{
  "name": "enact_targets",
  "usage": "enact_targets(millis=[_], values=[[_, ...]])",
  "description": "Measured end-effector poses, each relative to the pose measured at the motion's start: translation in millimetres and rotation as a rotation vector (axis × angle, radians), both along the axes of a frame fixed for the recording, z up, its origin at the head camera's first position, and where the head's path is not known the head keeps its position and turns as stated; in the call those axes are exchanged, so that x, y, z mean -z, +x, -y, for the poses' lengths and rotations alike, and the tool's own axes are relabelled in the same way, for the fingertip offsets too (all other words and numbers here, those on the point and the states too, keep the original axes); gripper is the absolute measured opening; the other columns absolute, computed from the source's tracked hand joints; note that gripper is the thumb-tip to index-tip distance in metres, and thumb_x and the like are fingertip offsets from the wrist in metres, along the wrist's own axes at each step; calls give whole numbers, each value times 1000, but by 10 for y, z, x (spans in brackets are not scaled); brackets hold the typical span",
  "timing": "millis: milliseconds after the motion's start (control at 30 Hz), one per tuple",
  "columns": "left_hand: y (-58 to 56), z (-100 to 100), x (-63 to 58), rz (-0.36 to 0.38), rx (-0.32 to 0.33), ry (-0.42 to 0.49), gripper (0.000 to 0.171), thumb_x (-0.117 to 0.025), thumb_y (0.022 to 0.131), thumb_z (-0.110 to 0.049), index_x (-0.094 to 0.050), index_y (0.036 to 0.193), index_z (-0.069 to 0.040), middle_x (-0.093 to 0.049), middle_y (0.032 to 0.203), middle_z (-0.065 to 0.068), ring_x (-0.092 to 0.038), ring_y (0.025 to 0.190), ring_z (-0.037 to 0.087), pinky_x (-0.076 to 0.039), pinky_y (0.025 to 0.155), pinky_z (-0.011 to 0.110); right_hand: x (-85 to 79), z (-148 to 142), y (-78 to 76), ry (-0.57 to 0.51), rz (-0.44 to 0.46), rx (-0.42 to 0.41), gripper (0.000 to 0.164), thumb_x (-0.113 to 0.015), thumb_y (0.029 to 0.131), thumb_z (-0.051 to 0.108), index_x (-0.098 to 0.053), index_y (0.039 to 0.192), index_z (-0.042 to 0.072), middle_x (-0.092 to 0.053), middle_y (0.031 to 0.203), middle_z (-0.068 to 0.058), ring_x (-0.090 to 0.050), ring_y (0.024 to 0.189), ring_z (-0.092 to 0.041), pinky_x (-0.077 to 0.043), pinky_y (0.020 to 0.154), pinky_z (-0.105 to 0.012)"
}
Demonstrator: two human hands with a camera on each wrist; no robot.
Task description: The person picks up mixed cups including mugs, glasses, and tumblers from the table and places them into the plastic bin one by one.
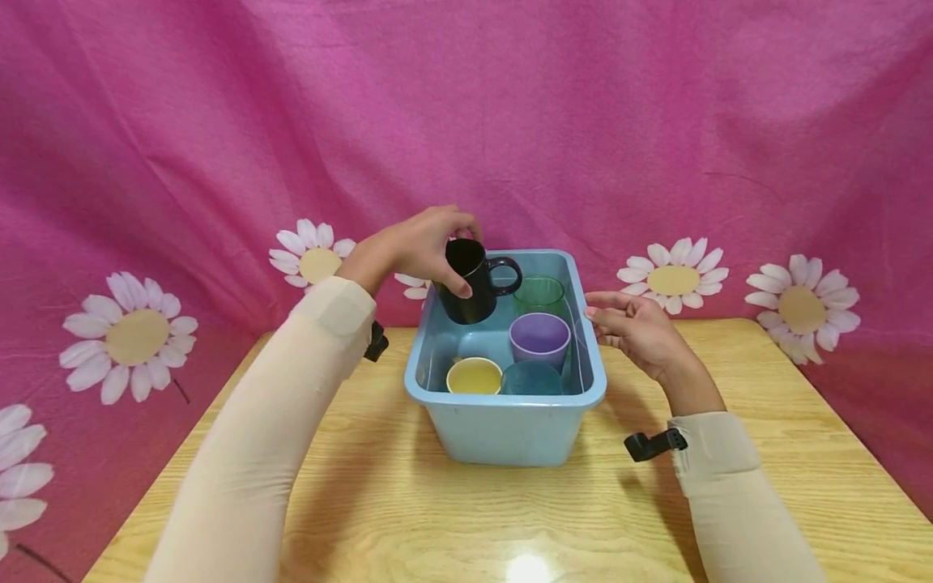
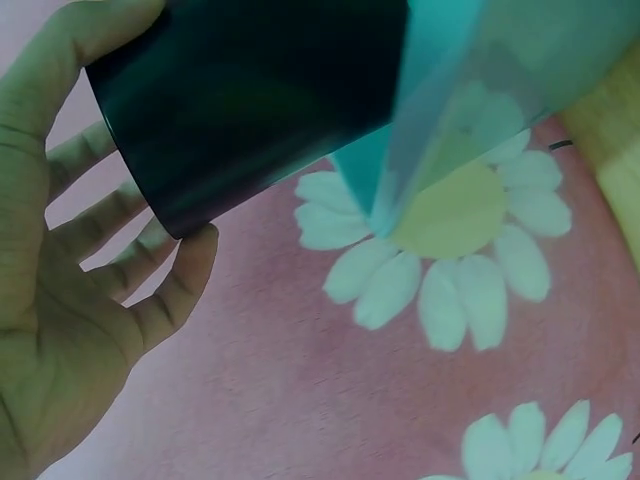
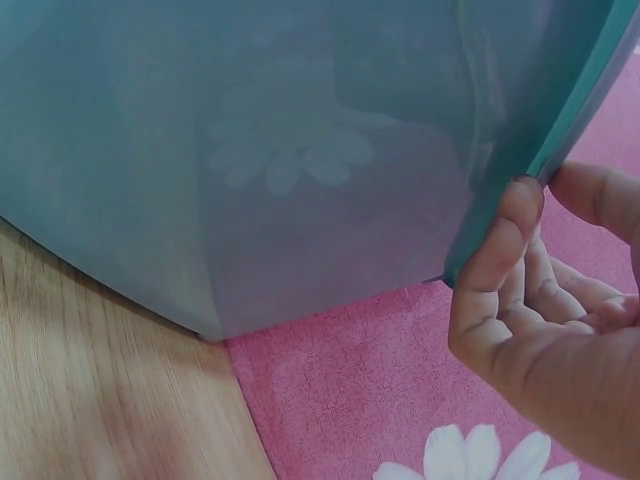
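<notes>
My left hand [image 1: 423,243] grips a black mug [image 1: 477,304] by its rim, thumb on the near side. The mug tilts slightly with its handle to the right, over the back left of a light blue plastic basin [image 1: 503,429]. In the left wrist view the mug [image 2: 250,90] partly disappears behind the basin's wall. My right hand [image 1: 637,332] pinches the basin's right rim, as the right wrist view shows at the basin's edge [image 3: 560,130]. Inside the basin are a yellow cup [image 1: 474,379], a purple cup [image 1: 539,334], a teal cup [image 1: 532,380] and a green glass [image 1: 539,291].
The basin stands on a light wooden table [image 1: 364,486], near its back edge. Behind hangs a pink cloth [image 1: 525,121] with white daisies. A black wrist camera [image 1: 652,444] sits on the right sleeve.
</notes>
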State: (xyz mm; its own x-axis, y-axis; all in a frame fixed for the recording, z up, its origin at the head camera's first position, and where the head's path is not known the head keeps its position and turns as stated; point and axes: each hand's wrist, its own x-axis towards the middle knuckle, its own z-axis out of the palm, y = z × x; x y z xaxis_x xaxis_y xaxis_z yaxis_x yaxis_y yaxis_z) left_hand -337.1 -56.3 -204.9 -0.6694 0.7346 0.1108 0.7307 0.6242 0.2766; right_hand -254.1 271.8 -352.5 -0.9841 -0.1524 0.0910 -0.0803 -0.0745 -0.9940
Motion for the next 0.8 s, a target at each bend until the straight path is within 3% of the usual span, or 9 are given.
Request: enact_targets(millis=[533,800], values=[[-74,-2,488,-8,-22,16,70,-93,66,-40,-64,126,-17,-57,120,5,-49,115,21,-54,89,38,-6,9,41,18,12,13,52,-67,100,12,-48,142,-11,-74,94,1,-66,74,-12,-59,75,-26],[-140,-18,695,5,24,35,72,-94,66,-38,-64,126,-14,-58,122,9,-52,114,23,-56,87,36,-7,6,40,12,13,15,51,-68,99,12,-49,141,-11,-75,95,0,-67,74,-13,-59,76,-26]])
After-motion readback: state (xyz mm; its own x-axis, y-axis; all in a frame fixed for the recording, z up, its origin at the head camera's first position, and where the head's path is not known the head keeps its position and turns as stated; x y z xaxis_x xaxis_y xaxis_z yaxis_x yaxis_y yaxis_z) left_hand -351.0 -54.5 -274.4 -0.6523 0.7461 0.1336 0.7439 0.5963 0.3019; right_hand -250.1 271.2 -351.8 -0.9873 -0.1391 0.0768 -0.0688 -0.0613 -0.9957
